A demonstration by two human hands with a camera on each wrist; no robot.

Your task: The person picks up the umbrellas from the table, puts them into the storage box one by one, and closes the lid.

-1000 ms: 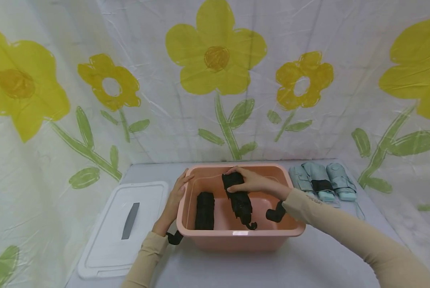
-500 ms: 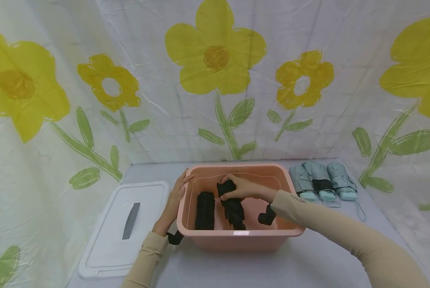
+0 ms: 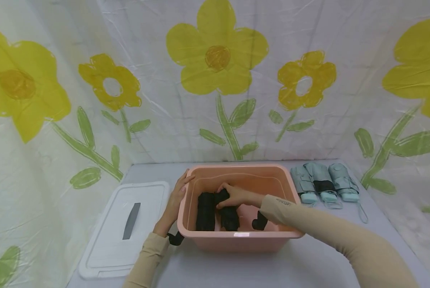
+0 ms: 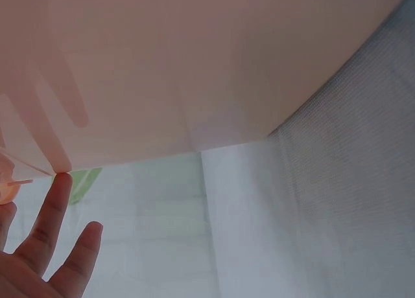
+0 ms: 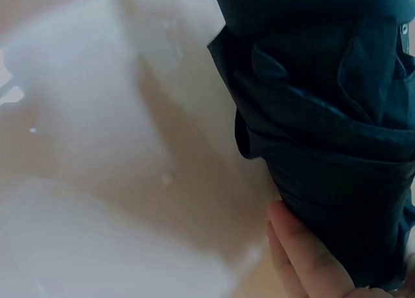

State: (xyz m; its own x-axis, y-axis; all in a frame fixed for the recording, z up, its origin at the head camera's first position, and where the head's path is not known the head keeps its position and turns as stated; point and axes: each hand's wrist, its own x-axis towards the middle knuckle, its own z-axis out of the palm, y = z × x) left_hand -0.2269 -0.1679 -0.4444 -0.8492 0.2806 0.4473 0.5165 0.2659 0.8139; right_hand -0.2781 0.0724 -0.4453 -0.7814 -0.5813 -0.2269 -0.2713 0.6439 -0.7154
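Observation:
A pink plastic tub [image 3: 236, 244] stands in the middle of the table. Along its left inside wall lies a folded black umbrella [image 3: 205, 212]. My right hand [image 3: 236, 196] reaches into the tub and grips a second folded black umbrella [image 3: 230, 219] near its far end, close beside the first. In the right wrist view the gathered fabric of this umbrella [image 5: 343, 142] fills the right side, with fingertips [image 5: 305, 246] pressed along it. My left hand [image 3: 175, 200] rests on the tub's left rim with fingers extended; the left wrist view shows its fingers [image 4: 48, 220] touching the outer wall.
Three folded light-blue umbrellas [image 3: 319, 182] lie side by side on the table right of the tub. A white lid [image 3: 103, 240] with a grey handle [image 3: 131, 221] lies to the left. Behind the table hangs a flower-printed curtain [image 3: 157, 136].
My right hand has moved left and down inside the tub, bringing the gripped black umbrella from mid-tub to beside the first one. The left hand has stayed at the rim.

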